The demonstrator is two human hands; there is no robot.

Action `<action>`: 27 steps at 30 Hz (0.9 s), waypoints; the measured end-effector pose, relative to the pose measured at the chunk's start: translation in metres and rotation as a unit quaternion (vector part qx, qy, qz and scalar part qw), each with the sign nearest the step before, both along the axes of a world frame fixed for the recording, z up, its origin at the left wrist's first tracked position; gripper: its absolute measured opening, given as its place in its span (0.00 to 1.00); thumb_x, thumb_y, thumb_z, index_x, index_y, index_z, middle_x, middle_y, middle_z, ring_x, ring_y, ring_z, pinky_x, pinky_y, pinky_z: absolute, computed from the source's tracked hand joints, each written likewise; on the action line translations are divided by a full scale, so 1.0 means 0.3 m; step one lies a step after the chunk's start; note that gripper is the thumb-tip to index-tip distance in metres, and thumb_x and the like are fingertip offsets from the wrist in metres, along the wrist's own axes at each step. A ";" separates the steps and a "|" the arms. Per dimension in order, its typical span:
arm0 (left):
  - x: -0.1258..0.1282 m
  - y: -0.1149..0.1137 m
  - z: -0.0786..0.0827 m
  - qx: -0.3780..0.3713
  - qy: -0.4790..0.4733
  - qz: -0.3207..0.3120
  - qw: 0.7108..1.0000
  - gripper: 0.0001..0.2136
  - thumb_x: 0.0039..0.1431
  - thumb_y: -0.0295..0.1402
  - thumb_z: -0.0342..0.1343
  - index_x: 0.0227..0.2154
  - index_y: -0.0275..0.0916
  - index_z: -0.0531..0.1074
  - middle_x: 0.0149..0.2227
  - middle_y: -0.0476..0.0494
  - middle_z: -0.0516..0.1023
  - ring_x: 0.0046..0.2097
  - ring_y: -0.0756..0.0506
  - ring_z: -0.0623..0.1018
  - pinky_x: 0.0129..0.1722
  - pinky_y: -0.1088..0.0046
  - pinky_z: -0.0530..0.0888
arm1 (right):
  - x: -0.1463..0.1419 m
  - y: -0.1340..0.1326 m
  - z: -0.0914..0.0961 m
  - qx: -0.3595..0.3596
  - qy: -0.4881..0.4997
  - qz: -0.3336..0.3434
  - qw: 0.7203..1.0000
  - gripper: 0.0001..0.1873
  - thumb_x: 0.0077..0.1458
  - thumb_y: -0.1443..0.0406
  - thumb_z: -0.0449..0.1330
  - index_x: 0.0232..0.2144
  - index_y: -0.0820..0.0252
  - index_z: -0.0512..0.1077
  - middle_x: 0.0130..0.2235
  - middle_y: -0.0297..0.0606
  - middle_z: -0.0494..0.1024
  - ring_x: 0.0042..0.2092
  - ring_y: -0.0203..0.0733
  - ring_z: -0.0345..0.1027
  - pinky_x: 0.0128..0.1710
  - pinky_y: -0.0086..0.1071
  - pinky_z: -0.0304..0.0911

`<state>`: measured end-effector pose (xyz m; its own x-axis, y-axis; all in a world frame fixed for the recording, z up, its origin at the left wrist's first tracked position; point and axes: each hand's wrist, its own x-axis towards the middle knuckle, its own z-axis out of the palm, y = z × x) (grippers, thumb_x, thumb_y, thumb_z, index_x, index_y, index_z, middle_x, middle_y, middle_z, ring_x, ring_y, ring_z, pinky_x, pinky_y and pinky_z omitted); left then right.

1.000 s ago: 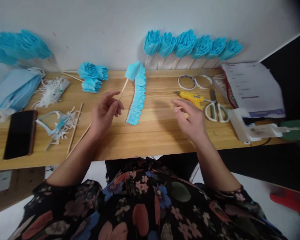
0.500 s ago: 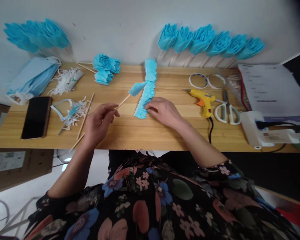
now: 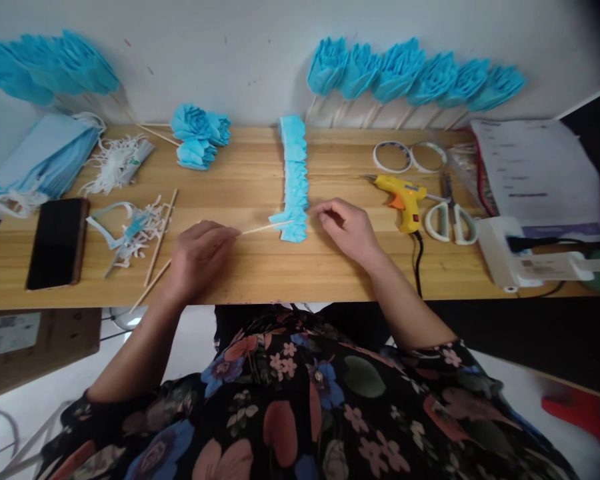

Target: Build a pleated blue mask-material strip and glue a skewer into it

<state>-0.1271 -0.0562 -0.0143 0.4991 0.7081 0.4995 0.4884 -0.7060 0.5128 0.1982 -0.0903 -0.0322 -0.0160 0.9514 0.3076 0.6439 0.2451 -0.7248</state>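
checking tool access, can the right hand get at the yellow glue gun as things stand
Probably yes: the right hand looks empty, and nothing visible stands between it and the yellow glue gun.

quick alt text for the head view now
A person's left hand holds a wooden stick, its tip over the near end of a ruffled blue strip on a wooden table; the right hand is beside the strip. Behind, blue artificial roses lean against the wall; a yellow glue gun lies to the right.
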 end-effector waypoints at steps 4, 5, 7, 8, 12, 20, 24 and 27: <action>0.015 0.008 -0.013 0.022 0.027 -0.026 0.999 0.08 0.69 0.31 0.57 0.38 0.41 0.82 0.36 0.41 0.85 0.37 0.44 0.81 0.37 0.67 0.74 | 0.001 -0.009 0.005 0.018 0.053 -0.032 0.998 0.11 0.63 0.64 0.57 0.40 0.55 0.80 0.41 0.37 0.86 0.39 0.42 0.78 0.43 0.38 0.73; 0.017 0.009 -0.016 0.025 0.033 -0.030 0.999 0.08 0.69 0.32 0.57 0.38 0.41 0.82 0.37 0.41 0.84 0.37 0.44 0.81 0.38 0.66 0.73 | 0.003 -0.012 0.010 0.023 0.060 -0.033 0.997 0.11 0.64 0.63 0.57 0.40 0.55 0.80 0.41 0.37 0.86 0.39 0.42 0.78 0.43 0.38 0.73; 0.020 0.009 -0.020 0.033 0.046 -0.037 0.998 0.08 0.69 0.32 0.58 0.39 0.42 0.82 0.37 0.41 0.84 0.37 0.43 0.80 0.38 0.65 0.72 | 0.005 -0.020 0.022 0.031 0.065 -0.035 0.997 0.12 0.65 0.63 0.56 0.41 0.54 0.80 0.41 0.37 0.86 0.40 0.42 0.78 0.44 0.39 0.73; 0.021 0.010 -0.021 0.039 0.053 -0.038 0.997 0.08 0.69 0.32 0.58 0.39 0.42 0.82 0.37 0.41 0.84 0.37 0.43 0.80 0.38 0.64 0.72 | 0.004 -0.026 0.028 0.037 0.065 -0.037 0.997 0.12 0.65 0.62 0.56 0.42 0.54 0.80 0.41 0.37 0.86 0.41 0.42 0.78 0.44 0.39 0.73; 0.012 0.011 -0.024 0.099 0.057 -0.052 0.992 0.08 0.67 0.29 0.58 0.41 0.45 0.82 0.36 0.42 0.84 0.35 0.42 0.77 0.35 0.63 0.68 | -0.008 -0.068 0.042 0.080 0.053 -0.033 0.995 0.11 0.66 0.64 0.56 0.42 0.53 0.80 0.40 0.36 0.86 0.40 0.43 0.78 0.44 0.39 0.72; 0.002 0.001 -0.031 0.130 0.073 -0.065 0.987 0.09 0.67 0.29 0.59 0.42 0.50 0.81 0.35 0.45 0.85 0.34 0.43 0.77 0.34 0.62 0.66 | -0.030 -0.142 0.037 0.118 0.002 0.070 0.991 0.07 0.64 0.64 0.59 0.43 0.51 0.77 0.40 0.36 0.85 0.40 0.45 0.78 0.43 0.43 0.72; -0.010 -0.009 -0.037 0.108 0.082 -0.071 0.988 0.09 0.68 0.29 0.58 0.43 0.50 0.81 0.37 0.46 0.86 0.36 0.43 0.78 0.36 0.63 0.68 | -0.024 -0.151 0.035 0.120 0.012 0.076 0.990 0.06 0.63 0.65 0.59 0.41 0.52 0.75 0.39 0.37 0.85 0.40 0.45 0.78 0.42 0.42 0.71; -0.025 -0.014 -0.043 0.085 0.091 -0.062 0.990 0.08 0.69 0.31 0.59 0.43 0.50 0.82 0.37 0.46 0.86 0.36 0.44 0.79 0.37 0.63 0.70 | -0.021 -0.149 0.033 0.104 0.005 0.079 0.991 0.05 0.63 0.64 0.58 0.39 0.51 0.75 0.37 0.35 0.84 0.38 0.45 0.77 0.41 0.42 0.71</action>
<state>-0.1347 -0.0604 -0.0273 0.6693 0.5491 0.5005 0.4660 -0.8349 0.2929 0.1919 -0.1350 -0.0223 -0.1550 0.8531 0.4981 0.5791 0.4870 -0.6538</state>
